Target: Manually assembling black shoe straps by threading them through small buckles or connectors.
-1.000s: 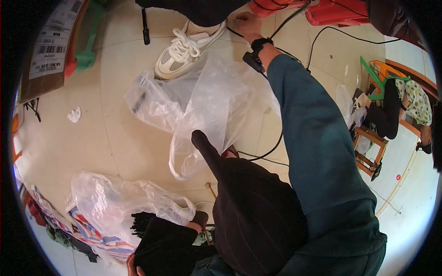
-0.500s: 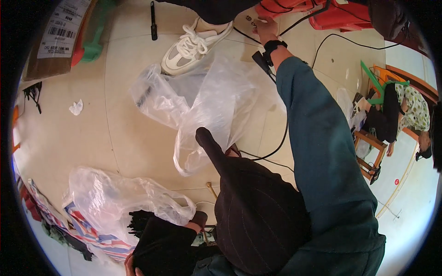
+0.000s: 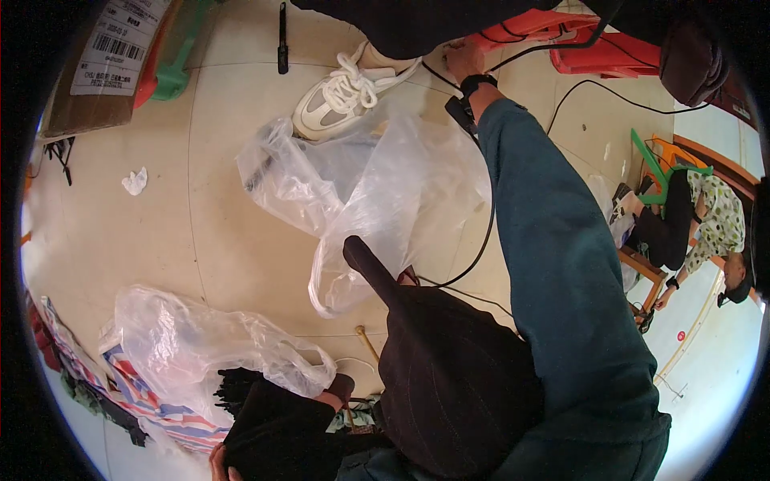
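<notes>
My teal-sleeved right arm comes up from the lower right. A black band (image 3: 480,82) circles its wrist, with a small dark device (image 3: 459,112) and cable next to it. My right hand (image 3: 464,61) is low beside a black trouser leg (image 3: 425,24) and a red plastic stool (image 3: 593,56); its fingertips are partly hidden. At the lower left edge my left hand (image 3: 218,463) shows only some fingers, curled at the edge of black cloth (image 3: 281,429) with a fringed end. A dark, stitched, cap-shaped thing (image 3: 457,377) covers the middle of my body.
A crumpled clear plastic bag (image 3: 361,180) lies below a white sneaker (image 3: 341,100). Another plastic bag (image 3: 184,337) rests on striped fabric (image 3: 152,401). A cardboard box (image 3: 96,80) stands upper left; a black pen-like stick (image 3: 282,40) lies nearby. A seated co-worker (image 3: 718,208) is right.
The view has shifted slightly, moving the floor things rightward and down. My right hand is now closer to the trouser leg, its fingers less visible. The co-worker's hand has moved lower.
</notes>
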{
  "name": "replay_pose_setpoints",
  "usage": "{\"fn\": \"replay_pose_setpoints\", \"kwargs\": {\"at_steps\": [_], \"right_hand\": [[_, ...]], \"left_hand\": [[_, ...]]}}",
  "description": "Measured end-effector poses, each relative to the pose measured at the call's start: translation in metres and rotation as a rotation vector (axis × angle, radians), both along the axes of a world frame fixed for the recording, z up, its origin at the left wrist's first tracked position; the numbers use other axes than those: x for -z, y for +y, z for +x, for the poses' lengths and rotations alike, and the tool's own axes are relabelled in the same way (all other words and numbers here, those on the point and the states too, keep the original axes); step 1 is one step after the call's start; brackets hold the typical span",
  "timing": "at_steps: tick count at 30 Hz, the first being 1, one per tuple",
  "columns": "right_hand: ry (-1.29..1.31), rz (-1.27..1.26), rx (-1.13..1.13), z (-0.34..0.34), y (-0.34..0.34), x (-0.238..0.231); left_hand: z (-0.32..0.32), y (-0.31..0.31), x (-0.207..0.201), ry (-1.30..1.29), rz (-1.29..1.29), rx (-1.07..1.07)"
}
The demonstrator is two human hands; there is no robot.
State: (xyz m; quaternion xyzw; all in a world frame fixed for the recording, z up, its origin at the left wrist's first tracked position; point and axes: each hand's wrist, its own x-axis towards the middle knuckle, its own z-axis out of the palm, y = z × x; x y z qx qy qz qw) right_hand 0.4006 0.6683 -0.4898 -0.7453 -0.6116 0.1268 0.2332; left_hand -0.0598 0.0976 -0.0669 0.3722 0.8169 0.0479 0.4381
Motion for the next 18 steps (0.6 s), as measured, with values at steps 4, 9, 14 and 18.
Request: {"fn": "replay_pose_setpoints", "kwargs": {"at_steps": [4,9,14,18], "right_hand": [[-0.183,0.048,-0.103,-0.016,-0.015,-0.007],[-0.079,-0.085,-0.080,-0.004,-0.010,-0.008],[0.898,-0.388,-0.097,-0.039,-0.081,-0.036],[1.310,-0.565,0.089,-0.055,-0.157,-0.142]], "left_hand": [[0.001,-0.002,-0.004,0.031,-0.006,0.047],[0.001,-0.006,-0.002,0.008,0.048,0.037],[0.004,-0.023,-0.008,0.052,0.054,0.020],[0.005,-0.030,-0.011,0.097,0.109,0.061]]}}
